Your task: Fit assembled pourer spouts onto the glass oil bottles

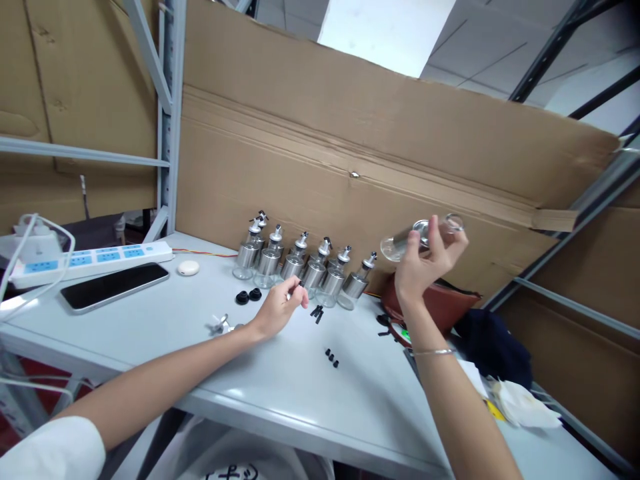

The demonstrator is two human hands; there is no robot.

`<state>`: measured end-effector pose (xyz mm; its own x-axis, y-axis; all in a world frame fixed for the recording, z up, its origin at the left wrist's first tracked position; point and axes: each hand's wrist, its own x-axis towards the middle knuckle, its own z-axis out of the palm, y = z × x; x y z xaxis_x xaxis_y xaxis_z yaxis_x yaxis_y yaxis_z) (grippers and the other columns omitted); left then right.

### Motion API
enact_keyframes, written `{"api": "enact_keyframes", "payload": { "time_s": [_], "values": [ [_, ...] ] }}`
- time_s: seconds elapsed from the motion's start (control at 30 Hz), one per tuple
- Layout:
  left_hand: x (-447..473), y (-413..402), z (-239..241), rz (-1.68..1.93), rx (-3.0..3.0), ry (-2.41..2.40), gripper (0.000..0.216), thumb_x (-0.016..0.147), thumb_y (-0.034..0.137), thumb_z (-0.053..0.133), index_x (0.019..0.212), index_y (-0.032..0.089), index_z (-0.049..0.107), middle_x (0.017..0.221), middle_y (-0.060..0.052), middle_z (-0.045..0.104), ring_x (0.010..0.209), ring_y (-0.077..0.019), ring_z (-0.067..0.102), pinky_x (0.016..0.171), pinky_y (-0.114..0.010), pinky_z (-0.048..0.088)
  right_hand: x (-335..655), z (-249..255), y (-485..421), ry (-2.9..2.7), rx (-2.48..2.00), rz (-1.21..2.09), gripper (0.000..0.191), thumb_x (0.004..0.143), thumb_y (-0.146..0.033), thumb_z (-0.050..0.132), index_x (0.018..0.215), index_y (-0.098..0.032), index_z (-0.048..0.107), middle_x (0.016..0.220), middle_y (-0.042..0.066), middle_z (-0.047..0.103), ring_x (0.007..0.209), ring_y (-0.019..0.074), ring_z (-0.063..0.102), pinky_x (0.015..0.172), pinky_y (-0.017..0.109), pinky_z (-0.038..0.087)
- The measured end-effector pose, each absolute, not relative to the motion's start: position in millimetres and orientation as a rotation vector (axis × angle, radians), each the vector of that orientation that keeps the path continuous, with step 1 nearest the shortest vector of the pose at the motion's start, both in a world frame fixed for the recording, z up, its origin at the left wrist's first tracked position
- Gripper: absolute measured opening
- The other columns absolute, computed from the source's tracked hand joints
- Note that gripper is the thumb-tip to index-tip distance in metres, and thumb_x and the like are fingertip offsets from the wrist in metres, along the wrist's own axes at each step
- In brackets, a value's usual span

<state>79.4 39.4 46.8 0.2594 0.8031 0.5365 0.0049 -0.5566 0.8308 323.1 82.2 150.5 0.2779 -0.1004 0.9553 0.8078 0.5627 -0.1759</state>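
My right hand [424, 268] is raised over the right side of the table, its fingers wrapped round a glass bottle with a metal sleeve [393, 248]. The bottle is tipped nearly on its side, with no pourer top visible on it. Over the middle of the table, my left hand [280, 308] is closed in a pinch on a small black part [301, 284], mostly hidden by the fingers. Behind that hand stand several similar bottles [355, 287] with pourer tops. Two black stoppers [242, 297], black tubes [318, 312] and small black caps [331, 358] lie nearby.
Metal pourer pieces [220, 325] lie beside my left forearm. Further left are a phone [116, 287], a power strip [100, 259] and a white round case [188, 267]. A brown leather bag [450, 303] sits at right. Cardboard [300, 147] walls the back.
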Motion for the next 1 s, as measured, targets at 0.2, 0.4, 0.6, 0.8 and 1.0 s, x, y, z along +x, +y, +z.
{"api": "enact_keyframes", "payload": {
  "time_s": [0.2, 0.4, 0.6, 0.8, 1.0],
  "values": [
    [80.9, 44.5, 49.2, 1.402, 1.603, 0.651, 0.032, 0.090, 0.046, 0.037, 0.078, 0.018, 0.048, 0.080, -0.004, 0.062, 0.074, -0.0156, 0.057, 0.066, -0.027, 0.045, 262.3, 104.9, 33.6, -1.549, -0.515, -0.827, 0.048, 0.089, -0.024, 0.050, 0.136, -0.030, 0.045, 0.112, 0.009, 0.051, 0.107, 0.0259, 0.054, 0.090, 0.048, 0.046],
    [80.4, 43.3, 52.4, 1.499, 1.343, 0.562, 0.046, 0.084, 0.065, 0.045, 0.085, 0.020, 0.048, 0.092, -0.006, 0.068, 0.090, -0.0193, 0.065, 0.077, -0.030, 0.051, 214.7, 36.9, 17.0, -1.795, -0.648, -0.180, 0.058, 0.093, -0.024, 0.041, 0.146, -0.032, 0.019, 0.116, 0.011, 0.053, 0.100, 0.0261, 0.058, 0.084, 0.047, 0.052],
    [79.6, 44.2, 58.2, 1.499, 1.200, 0.405, 0.045, 0.084, 0.065, 0.046, 0.091, 0.021, 0.048, 0.105, -0.009, 0.070, 0.107, -0.0262, 0.064, 0.082, -0.038, 0.053, 206.5, 25.9, 16.6, -1.810, -0.595, 0.119, 0.056, 0.096, -0.024, 0.035, 0.147, -0.034, 0.014, 0.100, 0.007, 0.056, 0.080, 0.0178, 0.060, 0.070, 0.036, 0.054],
    [76.8, 38.9, 70.3, 1.481, 1.095, 0.246, 0.041, 0.085, 0.061, 0.049, 0.088, 0.020, 0.045, 0.114, -0.012, 0.068, 0.112, -0.0271, 0.061, 0.091, -0.043, 0.049, 204.5, 29.8, 16.6, -1.827, -0.593, 0.159, 0.057, 0.096, -0.027, 0.037, 0.148, -0.035, 0.013, 0.098, 0.005, 0.058, 0.083, 0.0179, 0.059, 0.073, 0.037, 0.053],
    [76.3, 33.1, 70.1, 1.415, 1.357, 0.326, 0.046, 0.084, 0.064, 0.048, 0.087, 0.019, 0.046, 0.101, -0.009, 0.068, 0.101, -0.0213, 0.062, 0.088, -0.034, 0.048, 207.0, 32.8, 13.2, -1.875, -0.606, 0.165, 0.056, 0.095, -0.022, 0.036, 0.146, -0.035, 0.020, 0.122, 0.008, 0.057, 0.085, 0.0178, 0.060, 0.074, 0.036, 0.053]
  ]
}}
